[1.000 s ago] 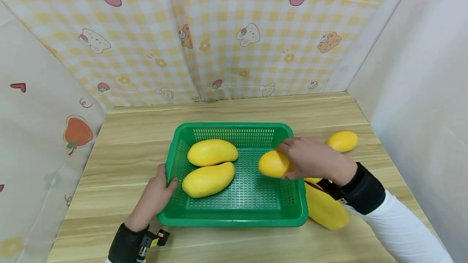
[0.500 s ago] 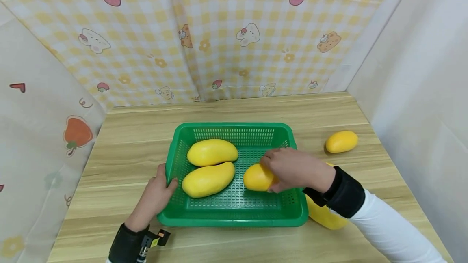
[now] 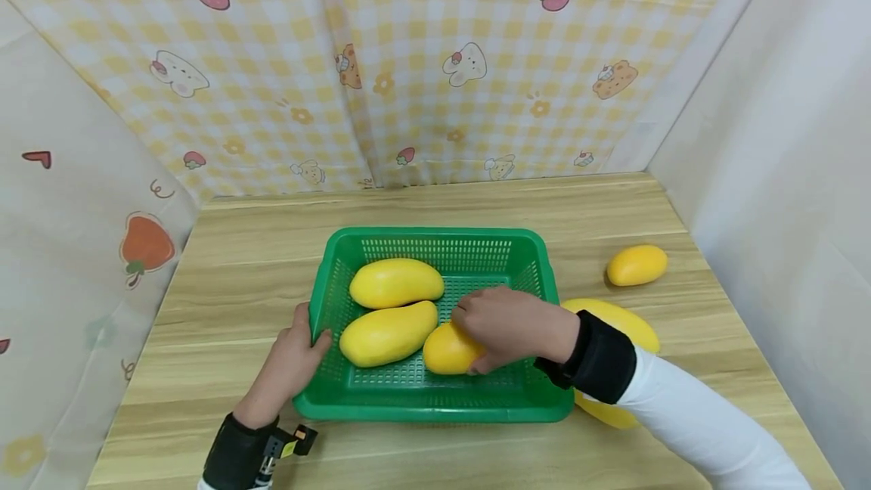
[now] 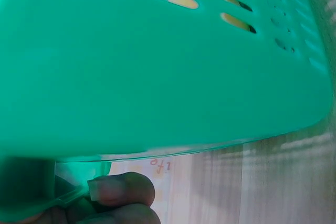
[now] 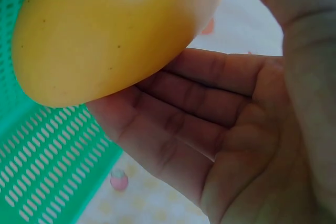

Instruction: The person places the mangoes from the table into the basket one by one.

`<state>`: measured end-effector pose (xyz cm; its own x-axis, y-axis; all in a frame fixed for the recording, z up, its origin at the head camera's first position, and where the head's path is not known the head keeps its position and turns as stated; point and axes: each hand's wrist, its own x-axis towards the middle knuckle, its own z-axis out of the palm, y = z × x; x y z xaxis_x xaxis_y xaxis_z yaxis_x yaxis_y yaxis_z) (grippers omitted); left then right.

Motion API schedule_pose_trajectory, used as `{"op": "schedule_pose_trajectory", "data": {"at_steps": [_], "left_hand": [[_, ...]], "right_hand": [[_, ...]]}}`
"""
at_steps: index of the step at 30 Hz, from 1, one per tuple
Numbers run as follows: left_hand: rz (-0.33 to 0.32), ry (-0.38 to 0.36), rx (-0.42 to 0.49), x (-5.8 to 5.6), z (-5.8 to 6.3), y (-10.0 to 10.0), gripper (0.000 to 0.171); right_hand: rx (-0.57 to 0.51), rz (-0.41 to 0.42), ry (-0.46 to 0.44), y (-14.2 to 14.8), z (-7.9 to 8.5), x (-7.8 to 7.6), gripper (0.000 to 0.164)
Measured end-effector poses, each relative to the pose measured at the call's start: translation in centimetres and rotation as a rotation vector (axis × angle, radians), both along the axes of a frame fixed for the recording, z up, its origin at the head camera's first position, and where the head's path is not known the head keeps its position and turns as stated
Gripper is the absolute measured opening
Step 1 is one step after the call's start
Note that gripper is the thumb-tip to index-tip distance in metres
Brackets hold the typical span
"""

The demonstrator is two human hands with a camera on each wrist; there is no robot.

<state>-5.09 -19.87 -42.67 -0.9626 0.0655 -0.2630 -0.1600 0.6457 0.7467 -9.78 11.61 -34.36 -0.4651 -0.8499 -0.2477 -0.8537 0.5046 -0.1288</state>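
Note:
My left hand (image 3: pixel 289 360) grips the left rim of a green plastic basket (image 3: pixel 435 412), thumb over the inner side. In the left wrist view, its fingers (image 4: pixel 126 188) curl under the basket's rim. My right hand (image 3: pixel 513 324) reaches into the basket and holds a small orange-yellow mango (image 3: pixel 445 350), low over the perforated floor. The right wrist view has this mango (image 5: pixel 115 35) between thumb and fingertips. Left of it in the basket lie a larger yellow mango (image 3: pixel 389 335) and, behind that one, another yellow mango (image 3: pixel 397 283).
On the wooden table (image 3: pixel 258 240), a small mango (image 3: pixel 636 265) lies at the right. Closer to the basket's right side are a large mango (image 3: pixel 622 320) and another mango (image 3: pixel 608 410), partly hidden by the right wrist. A checked curtain (image 3: pixel 422 59) hangs behind.
My right hand has carried the small mango left and toward the front, from the basket's right side to beside the large mangoes. The left hand keeps its place on the rim.

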Motion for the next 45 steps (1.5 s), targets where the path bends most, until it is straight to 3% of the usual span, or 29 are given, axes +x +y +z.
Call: {"op": "schedule_pose_trajectory", "data": {"at_steps": [6,17,45], "left_hand": [[-0.001,-0.002,0.001,-0.1,-0.1,0.0,0.051],[-0.001,-0.005,0.008,-0.1,0.0,0.1,0.050],[0.019,0.000,0.060,-0.2,-0.2,0.0,0.047]], "right_hand": [[0.067,0.047,0.012,-1.9,-0.9,0.1,0.050],[0.058,0.122,0.052,-4.6,-2.0,0.7,0.048],[0.059,0.124,0.131,-8.4,-3.3,2.1,0.039]]}}
